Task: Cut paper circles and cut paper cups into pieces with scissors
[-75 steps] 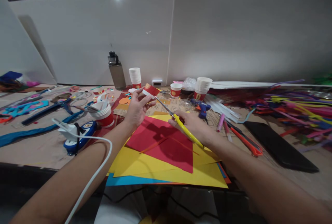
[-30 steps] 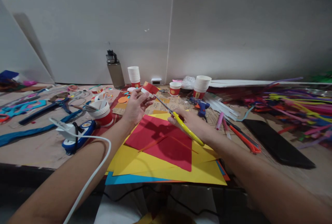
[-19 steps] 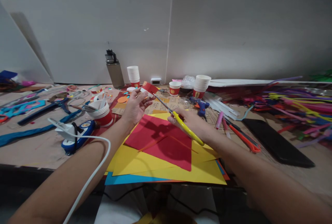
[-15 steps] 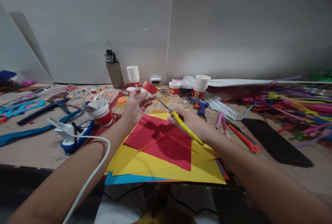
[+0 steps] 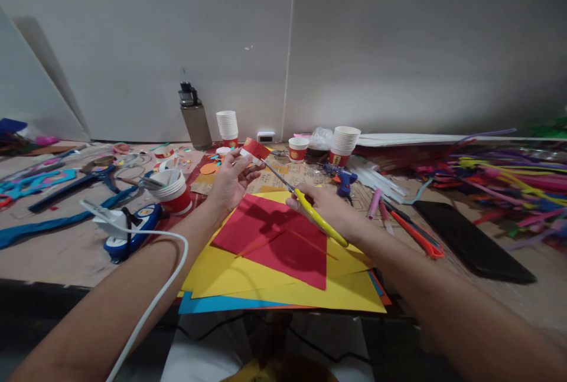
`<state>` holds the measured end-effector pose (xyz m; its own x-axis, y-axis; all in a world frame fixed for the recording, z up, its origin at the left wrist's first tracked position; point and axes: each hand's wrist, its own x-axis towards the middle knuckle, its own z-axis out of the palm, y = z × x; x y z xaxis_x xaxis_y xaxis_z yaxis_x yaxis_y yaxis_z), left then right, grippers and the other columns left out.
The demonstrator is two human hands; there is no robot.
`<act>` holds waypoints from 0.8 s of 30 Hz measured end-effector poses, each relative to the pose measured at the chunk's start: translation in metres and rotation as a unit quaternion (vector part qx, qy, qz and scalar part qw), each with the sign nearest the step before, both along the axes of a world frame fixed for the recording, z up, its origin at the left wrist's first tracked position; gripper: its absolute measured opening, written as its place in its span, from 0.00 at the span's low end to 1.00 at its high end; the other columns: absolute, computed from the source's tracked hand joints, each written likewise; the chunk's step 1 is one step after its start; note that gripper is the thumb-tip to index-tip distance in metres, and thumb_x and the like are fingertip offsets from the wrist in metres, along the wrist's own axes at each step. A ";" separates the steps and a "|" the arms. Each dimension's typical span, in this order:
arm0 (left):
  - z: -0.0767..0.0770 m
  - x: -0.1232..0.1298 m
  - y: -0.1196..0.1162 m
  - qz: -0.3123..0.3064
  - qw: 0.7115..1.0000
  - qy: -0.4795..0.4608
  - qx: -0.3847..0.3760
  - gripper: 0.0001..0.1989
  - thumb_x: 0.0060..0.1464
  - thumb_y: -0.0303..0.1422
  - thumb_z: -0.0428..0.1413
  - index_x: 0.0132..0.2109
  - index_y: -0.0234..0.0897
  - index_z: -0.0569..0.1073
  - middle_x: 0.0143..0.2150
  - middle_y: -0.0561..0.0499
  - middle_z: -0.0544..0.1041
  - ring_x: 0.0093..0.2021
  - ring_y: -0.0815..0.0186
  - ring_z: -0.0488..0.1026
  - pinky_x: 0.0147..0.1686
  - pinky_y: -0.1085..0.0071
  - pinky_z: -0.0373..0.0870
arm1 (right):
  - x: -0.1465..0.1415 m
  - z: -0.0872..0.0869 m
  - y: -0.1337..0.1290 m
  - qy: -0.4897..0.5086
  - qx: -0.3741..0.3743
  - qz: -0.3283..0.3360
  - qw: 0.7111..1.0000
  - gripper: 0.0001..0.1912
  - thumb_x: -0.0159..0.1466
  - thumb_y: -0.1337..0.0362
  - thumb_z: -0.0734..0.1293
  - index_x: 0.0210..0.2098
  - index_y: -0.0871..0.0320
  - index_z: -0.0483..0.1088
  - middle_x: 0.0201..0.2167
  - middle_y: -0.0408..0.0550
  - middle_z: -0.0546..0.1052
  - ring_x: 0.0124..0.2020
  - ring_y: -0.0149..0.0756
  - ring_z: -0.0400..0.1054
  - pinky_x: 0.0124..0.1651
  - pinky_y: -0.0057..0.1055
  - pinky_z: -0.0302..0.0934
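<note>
My left hand (image 5: 234,180) grips a small red and white piece of a paper cup (image 5: 256,150) between thumb and fingers, above the worktop. A pair of scissors with yellow handles (image 5: 319,219) is held in my right hand (image 5: 312,200). Its metal blades point up and left, and their tips meet the lower right edge of the cup piece. Whether the blades are parted there is too small to tell. Below both hands lies a red sheet of paper (image 5: 283,252) on yellow sheets (image 5: 349,293), with thin orange strips on the red one.
Paper cups holding tools (image 5: 175,196) and a power strip (image 5: 137,231) stand at left, with a white cable over my left forearm. Behind are a bottle (image 5: 195,122) and stacked paper cups (image 5: 344,143). To the right lie a utility knife (image 5: 419,237), a black phone (image 5: 473,243) and pipe cleaners (image 5: 514,193).
Almost nothing differs. Both hands keep their hold on the cup piece and the scissors, and the view has shifted very slightly.
</note>
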<state>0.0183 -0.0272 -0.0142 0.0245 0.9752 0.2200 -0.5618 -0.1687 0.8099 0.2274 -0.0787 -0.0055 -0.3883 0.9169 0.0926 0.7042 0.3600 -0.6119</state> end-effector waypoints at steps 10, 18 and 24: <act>-0.002 0.001 0.002 0.020 1.000 -0.004 0.017 0.20 0.42 0.32 0.65 0.40 0.40 0.64 0.32 0.56 0.74 0.32 0.69 0.77 0.31 0.75 0.70 | -0.003 0.010 -0.009 -0.007 -0.009 0.000 1.000 0.15 0.61 0.51 0.63 0.36 0.57 0.70 0.29 0.44 0.72 0.29 0.32 0.63 0.31 0.27 0.52; -0.001 0.001 0.001 0.020 1.000 -0.006 0.016 0.19 0.41 0.32 0.66 0.39 0.40 0.66 0.32 0.56 0.75 0.32 0.69 0.77 0.32 0.75 0.72 | -0.002 0.006 -0.006 0.006 -0.010 0.000 1.000 0.16 0.60 0.50 0.63 0.34 0.58 0.70 0.27 0.43 0.72 0.27 0.31 0.61 0.29 0.27 0.50; -0.001 0.001 0.000 0.019 1.000 -0.002 0.018 0.19 0.42 0.33 0.66 0.39 0.40 0.66 0.32 0.56 0.75 0.31 0.71 0.76 0.33 0.74 0.73 | -0.002 0.006 -0.007 0.013 -0.018 0.003 1.000 0.17 0.60 0.50 0.63 0.35 0.58 0.70 0.28 0.43 0.72 0.27 0.32 0.61 0.29 0.28 0.50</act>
